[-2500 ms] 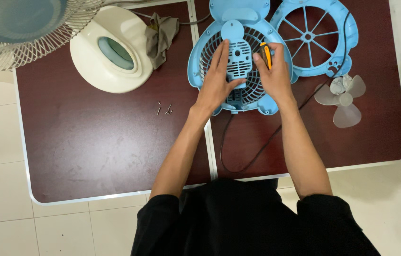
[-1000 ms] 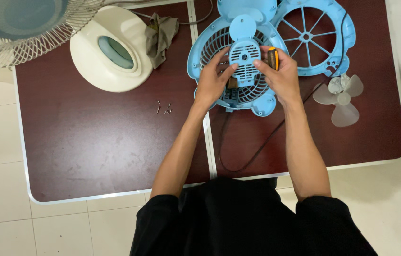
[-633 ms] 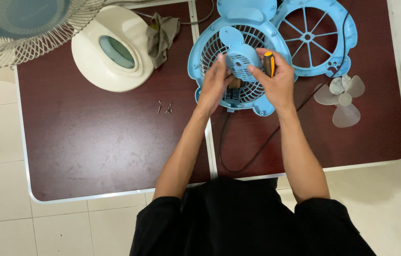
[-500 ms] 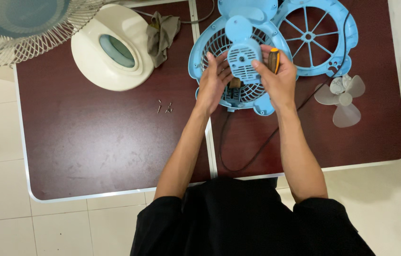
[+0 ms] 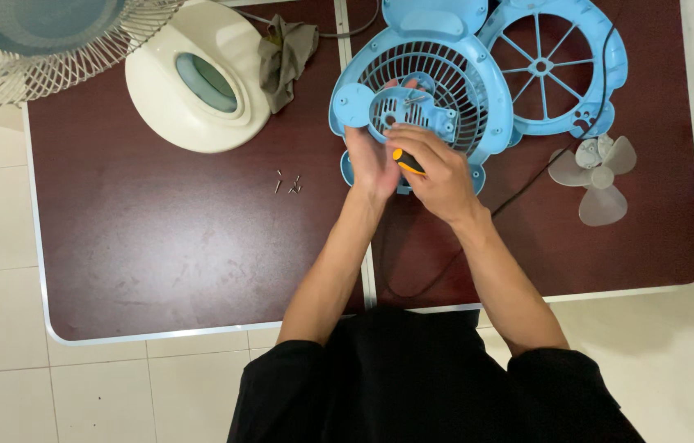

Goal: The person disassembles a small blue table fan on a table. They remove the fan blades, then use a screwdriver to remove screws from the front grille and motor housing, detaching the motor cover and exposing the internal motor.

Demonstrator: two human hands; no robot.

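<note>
A light blue fan housing with a round rear grille lies at the far middle of the dark red table. My left hand holds a small blue vented motor cover tipped on its side above the grille. My right hand is closed around an orange and black screwdriver, close against my left hand. The screwdriver's tip is hidden by my fingers.
A blue front grille lies at the far right, with a translucent fan blade beside it. A cream fan base and a grey cloth sit far left. Small screws lie mid-table. A wire fan guard overhangs the corner. A black cord trails off.
The motor cover has come up off the grille and turned onto its side in my left hand. My right hand with the screwdriver has dropped lower and moved left, against my left hand.
</note>
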